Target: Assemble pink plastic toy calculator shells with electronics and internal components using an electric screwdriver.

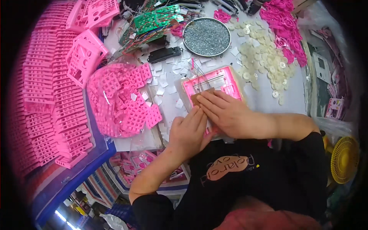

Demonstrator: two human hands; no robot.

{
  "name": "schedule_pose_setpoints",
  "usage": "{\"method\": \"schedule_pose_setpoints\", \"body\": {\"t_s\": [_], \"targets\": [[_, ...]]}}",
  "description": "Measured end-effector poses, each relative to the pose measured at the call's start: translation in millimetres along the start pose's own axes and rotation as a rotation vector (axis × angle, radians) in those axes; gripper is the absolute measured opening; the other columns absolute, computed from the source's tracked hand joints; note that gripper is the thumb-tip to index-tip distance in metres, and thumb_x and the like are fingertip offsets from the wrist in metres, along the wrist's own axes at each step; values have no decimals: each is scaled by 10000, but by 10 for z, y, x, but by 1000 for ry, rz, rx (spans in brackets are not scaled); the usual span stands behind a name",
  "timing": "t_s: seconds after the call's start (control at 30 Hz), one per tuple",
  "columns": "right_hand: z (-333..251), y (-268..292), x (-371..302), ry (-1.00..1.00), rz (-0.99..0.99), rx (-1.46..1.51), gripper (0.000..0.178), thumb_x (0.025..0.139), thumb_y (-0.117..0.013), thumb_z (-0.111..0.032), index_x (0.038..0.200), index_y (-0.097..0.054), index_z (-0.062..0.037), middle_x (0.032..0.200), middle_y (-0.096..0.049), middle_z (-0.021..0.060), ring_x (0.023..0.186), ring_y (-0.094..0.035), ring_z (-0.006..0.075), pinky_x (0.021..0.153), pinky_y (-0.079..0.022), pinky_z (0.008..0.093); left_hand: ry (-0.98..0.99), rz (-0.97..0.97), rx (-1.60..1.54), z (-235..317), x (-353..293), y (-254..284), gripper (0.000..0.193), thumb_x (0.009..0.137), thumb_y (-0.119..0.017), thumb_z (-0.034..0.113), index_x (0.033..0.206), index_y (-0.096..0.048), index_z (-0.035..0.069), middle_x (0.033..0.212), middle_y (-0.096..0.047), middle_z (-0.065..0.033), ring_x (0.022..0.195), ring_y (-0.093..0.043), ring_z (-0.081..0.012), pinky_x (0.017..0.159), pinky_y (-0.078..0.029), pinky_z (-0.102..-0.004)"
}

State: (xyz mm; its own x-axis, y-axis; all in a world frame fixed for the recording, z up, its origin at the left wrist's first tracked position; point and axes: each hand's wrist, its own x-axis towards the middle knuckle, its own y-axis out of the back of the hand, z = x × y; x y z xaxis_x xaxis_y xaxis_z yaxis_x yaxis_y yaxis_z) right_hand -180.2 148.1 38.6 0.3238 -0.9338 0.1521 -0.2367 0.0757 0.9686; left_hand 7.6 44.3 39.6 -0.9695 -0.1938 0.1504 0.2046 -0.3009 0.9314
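Note:
A pink plastic housing [234, 85] lies on the table in front of me, on a pale pad. Over its left part is a small brown board [202, 96], tilted, with thin wires [203, 74] running up from it. My right hand [235, 117] has its fingertips on the board's top and right side, gripping it. From below, my left hand [186, 132] pinches the board's near edge, its fingers pressed together. The fingers hide the lower part of the housing.
Left are a bag of pink button pieces [115, 101] and stacked pink housings [42, 76]. Behind stand a round tray of small screws [207, 23], a black part [165, 54] and green circuit boards [157, 19]. Pale discs [264, 50] and magenta parts [281, 19] spread at right.

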Motion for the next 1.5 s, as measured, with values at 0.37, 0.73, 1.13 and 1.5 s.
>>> {"method": "schedule_pose_setpoints", "body": {"t_s": [0.37, 0.73, 1.13, 1.5], "targets": [[47, 47, -67, -17, -36, -68, 531, 836, -555, -223, 1223, -616, 135, 1339, -586, 268, 1297, -513, 363, 1124, -362, 460, 317, -366, -244, -251, 761, 380, 221, 833, -731, 243, 988, -735, 86, 1026, -711, -121, 953, -684, -290, 777, -509, -399], [-41, 1, -36, -37, 0, -34, 548, 815, -582, -220, 1240, -601, 124, 1377, -559, 253, 1326, -495, 371, 1092, -388, 485, 82, 119, 191, -951, 2218, -306, 193, 873, -688, 271, 878, -713, 80, 919, -682, -110, 861, -664, -330, 755, -515, -469], [-72, -18, 14, 12, 42, -72, 507, 793, -588, -189, 1168, -639, 148, 1328, -589, 281, 1165, -541, 333, 1000, -430, 387, 177, 477, -160, -644, 1772, 129, 170, 891, -692, 166, 825, -655, 13, 757, -620, -130, 721, -625, -310, 665, -487, -404], [53, -38, 16, -38, 102, 230, 431, 754, -656, -131, 1101, -667, 124, 1241, -640, 231, 1160, -568, 326, 975, -494, 352, 249, 373, -277, -76, 303, -230, 111, 904, -632, 96, 808, -602, 47, 854, -633, -93, 837, -613, -264, 905, -372, -410]]}}
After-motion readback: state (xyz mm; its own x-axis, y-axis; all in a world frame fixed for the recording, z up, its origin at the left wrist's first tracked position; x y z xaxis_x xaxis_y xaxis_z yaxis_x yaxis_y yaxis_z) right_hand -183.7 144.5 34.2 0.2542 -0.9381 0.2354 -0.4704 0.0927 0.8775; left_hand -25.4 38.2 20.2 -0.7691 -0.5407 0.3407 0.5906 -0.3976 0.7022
